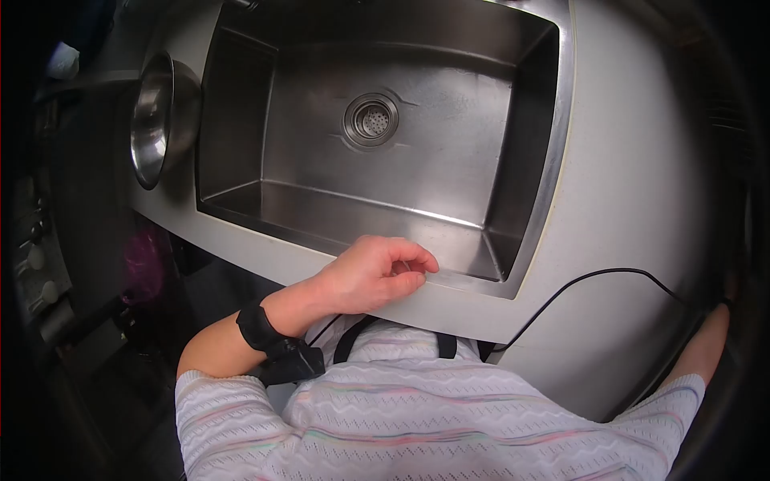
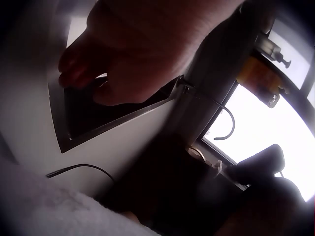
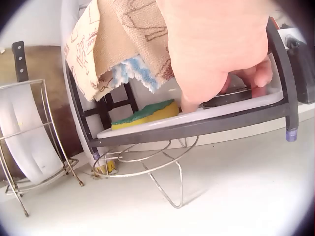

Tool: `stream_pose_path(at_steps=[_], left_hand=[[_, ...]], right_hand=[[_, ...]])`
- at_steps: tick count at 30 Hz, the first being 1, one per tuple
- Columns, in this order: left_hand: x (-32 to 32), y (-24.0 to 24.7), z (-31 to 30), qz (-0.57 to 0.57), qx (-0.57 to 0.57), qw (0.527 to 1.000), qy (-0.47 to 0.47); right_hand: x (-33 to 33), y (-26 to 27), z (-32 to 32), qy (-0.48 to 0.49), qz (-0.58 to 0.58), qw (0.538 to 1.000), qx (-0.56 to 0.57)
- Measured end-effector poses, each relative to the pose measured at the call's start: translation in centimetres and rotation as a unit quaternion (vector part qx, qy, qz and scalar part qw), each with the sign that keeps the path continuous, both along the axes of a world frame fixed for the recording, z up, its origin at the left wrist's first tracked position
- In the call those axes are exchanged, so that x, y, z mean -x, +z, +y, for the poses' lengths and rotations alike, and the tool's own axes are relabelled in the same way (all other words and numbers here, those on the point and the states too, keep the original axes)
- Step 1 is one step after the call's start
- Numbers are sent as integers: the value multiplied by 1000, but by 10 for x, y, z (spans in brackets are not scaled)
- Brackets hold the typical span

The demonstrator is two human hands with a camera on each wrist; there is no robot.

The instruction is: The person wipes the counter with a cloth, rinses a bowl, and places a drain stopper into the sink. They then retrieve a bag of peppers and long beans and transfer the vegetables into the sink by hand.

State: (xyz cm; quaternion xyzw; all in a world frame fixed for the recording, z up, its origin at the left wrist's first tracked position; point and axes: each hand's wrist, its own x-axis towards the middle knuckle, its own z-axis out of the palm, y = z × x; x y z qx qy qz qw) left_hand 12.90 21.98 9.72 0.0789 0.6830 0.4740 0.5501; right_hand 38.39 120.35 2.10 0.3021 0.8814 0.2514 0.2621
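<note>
In the head view my left hand hovers at the sink's front edge, fingers loosely curved and holding nothing. Its wrist carries a black strap with a camera. My right hand lies out of the head view; only the right forearm shows at the far right. The right wrist view has my right hand reaching down into a black-framed rack, its fingers around a dark, round-edged object on a white tray. Beside the thumb lies a green and yellow sponge.
A steel bowl stands tilted left of the sink. Brown patterned cloths hang over the rack's black frame. A wire stand sits below, and a knife block rack with a black-handled knife stands left. A black cable crosses the counter.
</note>
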Motion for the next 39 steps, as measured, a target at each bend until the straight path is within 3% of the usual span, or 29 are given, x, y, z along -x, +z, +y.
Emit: stream_pose_path(at_steps=[2,4,5,7,9,10,22,24,27,39], left_hand=[[5,1,-1,56,10,998,-15],[5,-4,-5,50,6,999,2],[4,-7,-7,47,2,999,6],[8,-5,-7,46,11,999,-4],[11,-6,-9,48,26,998,-17],[12,-8,-10,39,22,999,-13],[20,-21,6,41,6,998,-47],[20,-21,7,55,8,997,-56],[15,-25,7,53,-5,999,-8],[12,-26,-1,49,20,998,-40]], right_hand=[[-20,5,55,16,-17,1000,-4],[1,-2,57,28,-29,999,-9],[6,-9,44,30,-32,999,-11],[59,3,-72,39,-34,999,-17],[70,9,-94,44,-33,998,-20],[30,5,-18,45,-34,998,-19],[-3,17,8,10,-113,992,-58],[14,22,-32,9,-125,990,-65],[63,33,-143,8,-142,987,-79],[75,49,-183,2,-191,973,-126]])
